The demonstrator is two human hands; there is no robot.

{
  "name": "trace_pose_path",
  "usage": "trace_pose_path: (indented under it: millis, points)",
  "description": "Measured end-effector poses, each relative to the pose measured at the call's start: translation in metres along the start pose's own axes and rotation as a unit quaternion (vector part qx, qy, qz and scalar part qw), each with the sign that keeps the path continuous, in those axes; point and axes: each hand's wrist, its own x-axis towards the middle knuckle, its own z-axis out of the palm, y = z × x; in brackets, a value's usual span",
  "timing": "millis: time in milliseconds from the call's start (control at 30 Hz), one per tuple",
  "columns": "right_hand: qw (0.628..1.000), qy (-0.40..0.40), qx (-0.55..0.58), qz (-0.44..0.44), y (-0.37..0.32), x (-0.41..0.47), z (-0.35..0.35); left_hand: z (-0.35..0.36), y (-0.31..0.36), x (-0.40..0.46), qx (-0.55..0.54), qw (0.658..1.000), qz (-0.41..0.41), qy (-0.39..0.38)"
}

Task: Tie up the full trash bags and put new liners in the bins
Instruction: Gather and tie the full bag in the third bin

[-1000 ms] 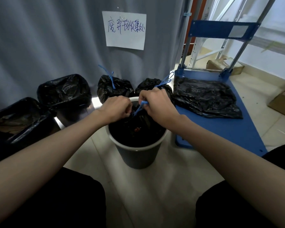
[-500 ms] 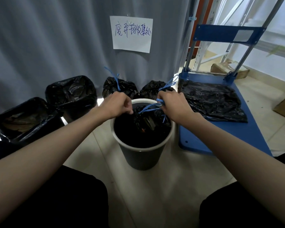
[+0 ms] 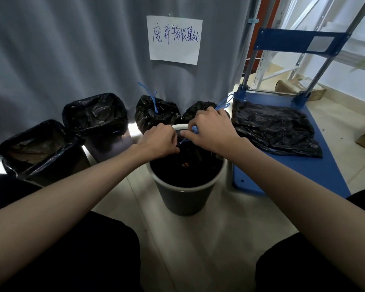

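Both hands (image 3: 214, 131) pinch thin blue drawstring (image 3: 195, 130)

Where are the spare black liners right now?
In the head view the flat black liners lie at right on the blue cart, just right of the round bin the hands are working over.

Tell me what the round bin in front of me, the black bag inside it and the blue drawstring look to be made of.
Round grey bin with pale rim: apparently moulded plastic, smooth, matte. Black bag inside it: likely thin plastic film; too dark here to show its finish. Blue drawstring: narrow plastic-looking tape, pinched by the right hand; the left hand grips near the bag's mouth.
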Motion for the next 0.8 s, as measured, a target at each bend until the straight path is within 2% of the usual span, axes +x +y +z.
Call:
trace_pose_path:
  millis: [200, 400, 567, 800]
  points:
    - [0.995, -0.055, -0.039, -0.074, -0.012, 0.005, 0.013, -0.001, -0.002, -0.009, 0.011, 1.0, -0.004, 0.018]
    - [0.989, -0.058, -0.09, -0.098, -0.017, 0.005, 0.03, -0.002, -0.007, -0.013, 0.011, 1.0, -0.011, 0.014]
    - [0.99, -0.104, -0.03, -0.086, -0.019, 0.005, 0.032, -0.004, -0.004, -0.016, 0.026, 1.0, -0.001, 0.011]
    - [0.992, -0.057, -0.058, -0.094, -0.021, 0.006, 0.022, -0.006, -0.004, -0.017, 0.054, 0.998, -0.003, 0.013]
